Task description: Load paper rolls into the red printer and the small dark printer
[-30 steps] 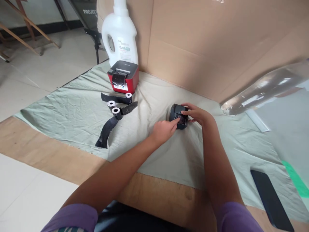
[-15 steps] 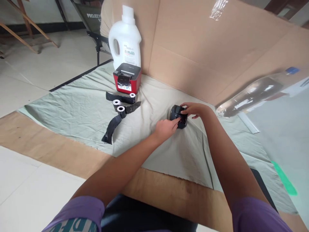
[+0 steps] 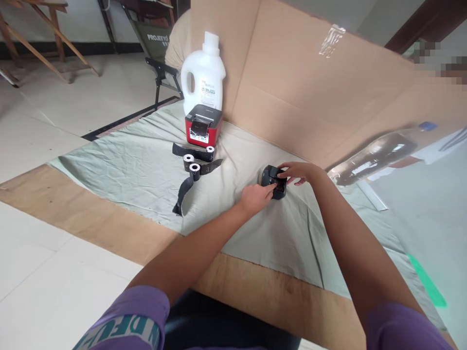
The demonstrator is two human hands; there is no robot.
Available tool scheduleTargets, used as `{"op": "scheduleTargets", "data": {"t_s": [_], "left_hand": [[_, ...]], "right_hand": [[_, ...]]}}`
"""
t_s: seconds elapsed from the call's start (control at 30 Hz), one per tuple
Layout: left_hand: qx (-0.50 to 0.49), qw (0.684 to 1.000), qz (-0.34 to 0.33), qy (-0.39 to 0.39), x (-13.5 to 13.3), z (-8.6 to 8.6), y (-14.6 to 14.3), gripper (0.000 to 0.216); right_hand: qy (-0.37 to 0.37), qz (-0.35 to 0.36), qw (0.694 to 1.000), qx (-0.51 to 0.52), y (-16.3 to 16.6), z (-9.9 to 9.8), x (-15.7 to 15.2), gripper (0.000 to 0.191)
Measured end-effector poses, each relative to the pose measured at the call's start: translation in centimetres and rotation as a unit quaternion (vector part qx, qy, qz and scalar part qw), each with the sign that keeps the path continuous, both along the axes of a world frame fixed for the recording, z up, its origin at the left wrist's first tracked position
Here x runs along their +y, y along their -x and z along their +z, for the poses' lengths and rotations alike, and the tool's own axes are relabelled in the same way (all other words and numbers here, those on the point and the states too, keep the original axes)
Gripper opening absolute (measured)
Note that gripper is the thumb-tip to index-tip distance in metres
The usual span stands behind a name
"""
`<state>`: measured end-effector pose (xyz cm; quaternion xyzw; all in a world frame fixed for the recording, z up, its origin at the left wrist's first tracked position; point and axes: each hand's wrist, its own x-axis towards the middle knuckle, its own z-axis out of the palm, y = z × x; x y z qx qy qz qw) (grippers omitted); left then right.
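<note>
A small black printer [image 3: 269, 181] sits on the cloth, with a dark hollow in its top partly covered by my fingers. My left hand [image 3: 255, 198] reaches it from the near left, index finger stretched into the hollow and the other fingers curled. On the far right edge, my right hand [image 3: 298, 171] grips the printer with its thumb on the top and some fingers lifted apart. To the left lie several black paper rolls with white ends, including one roll [image 3: 194, 170] with a long loose strip. Behind them stands a red and grey printer [image 3: 203, 127], black paper hanging from its slot.
A white detergent jug [image 3: 204, 73] stands behind the red printer, against a cardboard wall [image 3: 288, 63]. At right, a clear plastic bottle [image 3: 379, 150] leans by the cardboard. The creased pale green cloth [image 3: 120, 160] covers a wooden board [image 3: 91, 209]. A folding chair [image 3: 155, 46] is beyond.
The whole view has shifted, so things appear slightly lower and further right. Both hands stay at the black printer in nearly the same pose.
</note>
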<state>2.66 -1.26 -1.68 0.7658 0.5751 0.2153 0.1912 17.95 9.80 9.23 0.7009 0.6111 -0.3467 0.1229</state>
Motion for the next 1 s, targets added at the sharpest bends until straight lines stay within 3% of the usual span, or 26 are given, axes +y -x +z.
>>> {"op": "scheduleTargets", "data": {"t_s": [0.47,0.6,0.73,1.0], "left_hand": [[-0.005,1.000,0.005,-0.025,0.1,-0.4,-0.1,0.043],[-0.008,1.000,0.004,-0.019,0.1,-0.2,0.0,0.043],[-0.009,1.000,0.004,-0.007,0.1,-0.1,0.1,0.043],[-0.010,1.000,0.000,-0.006,0.3,-0.7,-0.3,0.043]], "right_hand": [[-0.014,0.021,1.000,0.002,-0.2,-0.1,0.1,0.067],[0.007,0.057,0.998,-0.022,0.1,0.7,0.8,0.074],[-0.020,0.105,0.989,-0.099,0.8,1.1,2.2,0.085],[0.028,0.147,0.982,-0.118,2.3,-0.1,3.6,0.085]]}}
